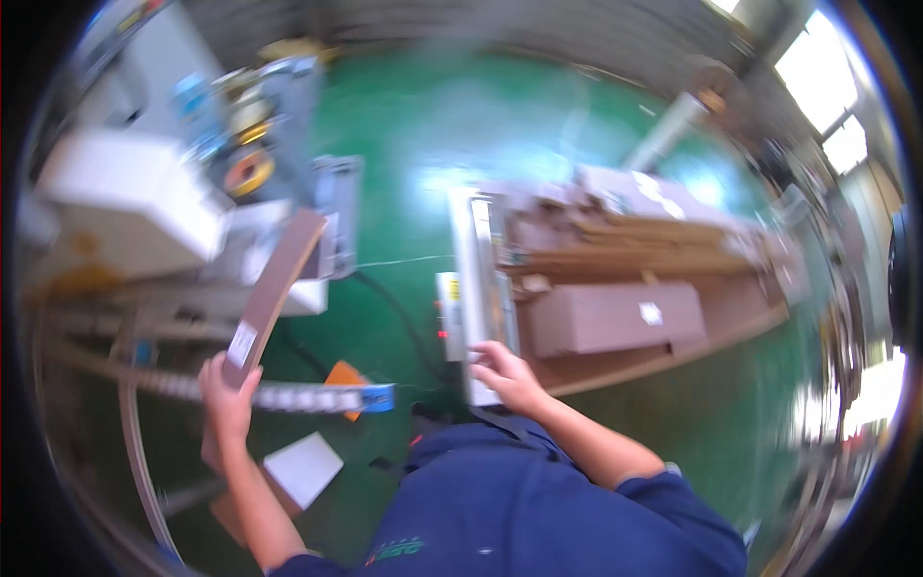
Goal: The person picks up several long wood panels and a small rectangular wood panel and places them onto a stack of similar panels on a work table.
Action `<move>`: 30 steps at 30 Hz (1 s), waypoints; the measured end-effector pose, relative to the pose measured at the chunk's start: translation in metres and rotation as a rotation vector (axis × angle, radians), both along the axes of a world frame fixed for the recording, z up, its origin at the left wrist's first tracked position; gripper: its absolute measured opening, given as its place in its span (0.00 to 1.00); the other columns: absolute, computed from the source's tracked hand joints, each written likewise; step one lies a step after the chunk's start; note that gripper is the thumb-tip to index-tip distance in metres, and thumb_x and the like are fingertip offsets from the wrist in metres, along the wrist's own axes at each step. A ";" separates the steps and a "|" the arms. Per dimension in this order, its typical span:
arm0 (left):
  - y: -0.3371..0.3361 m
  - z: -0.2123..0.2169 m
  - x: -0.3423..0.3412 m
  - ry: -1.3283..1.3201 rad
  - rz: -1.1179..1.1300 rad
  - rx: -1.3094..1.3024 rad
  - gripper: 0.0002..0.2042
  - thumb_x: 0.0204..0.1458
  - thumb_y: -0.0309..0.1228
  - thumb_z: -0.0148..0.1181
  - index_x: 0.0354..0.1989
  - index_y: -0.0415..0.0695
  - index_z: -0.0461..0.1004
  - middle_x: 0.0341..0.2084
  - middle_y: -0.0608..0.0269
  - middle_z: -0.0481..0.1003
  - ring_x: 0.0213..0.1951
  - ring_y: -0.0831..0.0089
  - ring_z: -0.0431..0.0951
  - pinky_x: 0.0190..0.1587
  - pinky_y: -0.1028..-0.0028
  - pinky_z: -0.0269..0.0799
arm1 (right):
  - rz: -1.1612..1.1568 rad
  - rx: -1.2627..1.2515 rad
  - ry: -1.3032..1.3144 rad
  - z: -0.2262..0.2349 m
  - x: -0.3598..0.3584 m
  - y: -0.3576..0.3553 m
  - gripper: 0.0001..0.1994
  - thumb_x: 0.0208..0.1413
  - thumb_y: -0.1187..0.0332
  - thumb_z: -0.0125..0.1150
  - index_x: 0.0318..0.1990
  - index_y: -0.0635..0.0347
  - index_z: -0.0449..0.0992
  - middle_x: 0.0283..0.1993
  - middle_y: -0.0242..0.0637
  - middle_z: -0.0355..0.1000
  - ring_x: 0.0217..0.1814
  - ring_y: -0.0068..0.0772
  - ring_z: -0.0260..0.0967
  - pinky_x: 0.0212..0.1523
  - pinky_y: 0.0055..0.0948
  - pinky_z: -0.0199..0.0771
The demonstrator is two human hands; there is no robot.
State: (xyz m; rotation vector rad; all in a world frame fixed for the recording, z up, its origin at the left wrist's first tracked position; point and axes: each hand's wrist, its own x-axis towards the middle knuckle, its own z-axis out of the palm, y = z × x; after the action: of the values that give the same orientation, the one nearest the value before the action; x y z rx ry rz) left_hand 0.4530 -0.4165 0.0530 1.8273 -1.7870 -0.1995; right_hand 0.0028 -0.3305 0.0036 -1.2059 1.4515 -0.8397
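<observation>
My left hand (228,402) is closed round the lower end of a long, narrow brown cardboard box (279,279), held tilted, with a white label (241,344) close to my fingers. Below that hand, a label strip (298,397) with white labels stretches to a blue end piece. My right hand (508,377) has its fingers apart and slightly bent. It hovers beside the near end of a white and metal machine (467,288); whether a fingertip touches it I cannot tell. Nothing shows in that hand.
On the right, a large open carton (615,361) holds several brown boxes, one a labelled brown box (615,317). A bench at left carries a white machine (125,202), a tape roll (249,171) and a blue bottle (199,115). A white-topped box (304,469) lies low; a cable (404,322) crosses the green floor.
</observation>
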 end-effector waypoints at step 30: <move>-0.199 -0.049 -0.884 -0.127 -0.964 0.178 0.32 0.44 0.52 0.67 0.47 0.36 0.72 0.47 0.50 0.70 0.52 0.54 0.68 0.56 0.63 0.64 | -1.010 0.148 -0.123 -0.075 -0.434 0.263 0.15 0.55 0.72 0.59 0.51 0.64 0.72 0.35 0.32 0.72 0.35 0.20 0.68 0.39 0.23 0.72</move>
State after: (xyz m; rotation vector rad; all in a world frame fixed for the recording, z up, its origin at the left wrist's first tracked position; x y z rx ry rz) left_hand -0.4309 -0.6160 0.0039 0.9403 -2.6784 -0.6235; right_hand -0.4316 -0.0672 -0.0716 -0.2283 1.9756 -1.3959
